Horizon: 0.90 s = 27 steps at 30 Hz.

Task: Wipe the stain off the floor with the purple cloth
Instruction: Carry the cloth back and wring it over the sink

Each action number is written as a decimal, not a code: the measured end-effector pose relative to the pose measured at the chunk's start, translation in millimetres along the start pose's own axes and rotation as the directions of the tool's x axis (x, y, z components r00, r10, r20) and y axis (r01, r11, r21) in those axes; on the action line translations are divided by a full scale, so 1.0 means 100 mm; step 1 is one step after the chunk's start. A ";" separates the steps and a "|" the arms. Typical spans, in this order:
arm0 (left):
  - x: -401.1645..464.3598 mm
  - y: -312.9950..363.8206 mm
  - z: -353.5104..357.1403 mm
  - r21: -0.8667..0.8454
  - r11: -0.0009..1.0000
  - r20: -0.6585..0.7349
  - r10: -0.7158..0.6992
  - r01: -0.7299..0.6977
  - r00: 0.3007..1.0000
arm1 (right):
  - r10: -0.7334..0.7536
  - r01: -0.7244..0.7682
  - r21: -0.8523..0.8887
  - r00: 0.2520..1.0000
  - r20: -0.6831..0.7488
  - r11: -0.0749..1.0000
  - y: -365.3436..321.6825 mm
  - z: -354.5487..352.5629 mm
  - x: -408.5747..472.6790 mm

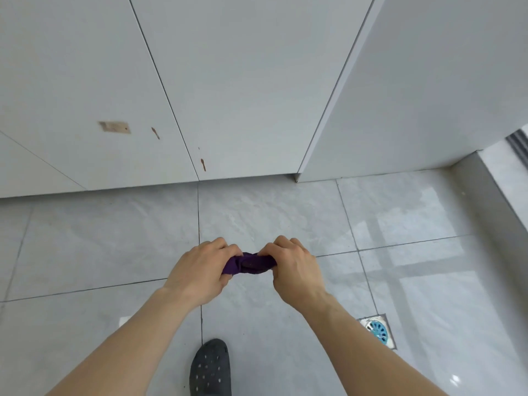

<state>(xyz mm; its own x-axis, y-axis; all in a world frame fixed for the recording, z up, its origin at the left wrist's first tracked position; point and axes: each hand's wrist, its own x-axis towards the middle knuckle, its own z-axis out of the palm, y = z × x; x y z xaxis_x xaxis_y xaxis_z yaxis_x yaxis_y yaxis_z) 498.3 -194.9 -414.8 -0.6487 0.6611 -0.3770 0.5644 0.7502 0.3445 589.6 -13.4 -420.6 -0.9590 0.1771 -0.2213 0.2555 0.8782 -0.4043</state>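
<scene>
**Both hands bunching purple cloth above floor**

I'm holding the purple cloth point(250, 263) between both hands, above the floor point(114, 247), centre frame. My left hand point(200, 270) grips its 9 o'clock end, fingers curled tight round the fabric. My right hand point(294, 267) grips the 3 o'clock end, fist closed on it too. Cloth is scrunched into a short twisted roll, only the middle shows between my fists. Grey tiled floor under it, glossy toward 3 o'clock. Can't pick out a clear stain on the floor tiles. Brown marks point(203, 164) on the white wall panels point(243, 81) at 12 o'clock. Blue floor drain point(377, 330) at 4 o'clock. My dark perforated clog point(211, 367) at 6 o'clock, flat on the tile.
</scene>
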 end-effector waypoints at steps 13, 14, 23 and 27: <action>-1.45 1.62 -3.50 -0.004 1.000 -0.186 0.019 -0.020 0.982 | -0.012 0.008 -0.023 0.987 -0.161 1.000 -1.49 -3.81 -0.94; -1.56 1.74 -3.73 0.002 1.000 -0.198 0.018 -0.018 0.980 | -0.021 0.016 -0.024 0.984 -0.179 1.000 -1.59 -4.04 -1.03; -2.16 2.35 -5.17 0.038 0.999 -0.345 0.041 -0.030 0.938 | -0.122 0.107 -0.064 0.938 -0.323 0.992 -2.22 -5.50 -1.36; -2.24 2.37 -5.59 0.067 0.998 -0.410 0.049 -0.024 0.911 | -0.164 0.145 -0.078 0.912 -0.376 0.986 -2.43 -5.84 -1.28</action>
<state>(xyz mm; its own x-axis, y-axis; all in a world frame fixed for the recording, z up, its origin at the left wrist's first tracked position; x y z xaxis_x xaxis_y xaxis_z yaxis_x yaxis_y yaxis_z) 491.9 -170.6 231.6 -0.7724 0.6346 0.0260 0.6124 0.7333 0.2954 578.5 9.4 224.2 -0.9627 0.1847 0.1978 0.1035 0.9267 -0.3614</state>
